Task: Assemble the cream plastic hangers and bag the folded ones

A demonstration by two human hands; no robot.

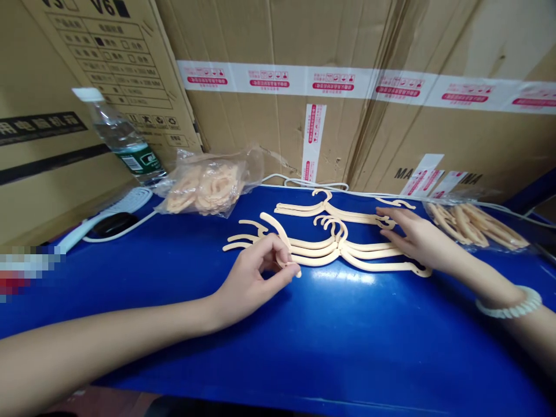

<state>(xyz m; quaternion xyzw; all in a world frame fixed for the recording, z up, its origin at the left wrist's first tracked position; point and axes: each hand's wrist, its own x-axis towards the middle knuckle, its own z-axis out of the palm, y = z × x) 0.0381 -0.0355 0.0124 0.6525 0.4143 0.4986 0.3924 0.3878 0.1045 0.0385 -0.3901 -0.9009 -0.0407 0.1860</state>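
Observation:
My left hand [254, 275] is closed in a pinch around a cream curved hanger piece [277, 227], raised in front of the hangers; its middle is hidden by my fingers. Several cream plastic clothes hangers [319, 260] lie nested on the blue table [330, 341], their hooks pointing away from me. Behind them rests another clothes hanger [304, 208]. At its right end, my right hand [417, 234] has thumb and fingers closed around the tip. A loose hanger piece [249, 224] lies just beyond my left hand, and another small piece [396, 202] beyond my right fingers.
A clear bag of cream parts [204, 184] sits at the back left, beside a water bottle [124, 142], a black mouse [115, 225] and a white cable [304, 184]. Bagged hanger arms [475, 225] lie at the right. Cardboard boxes [278, 127] wall off the back.

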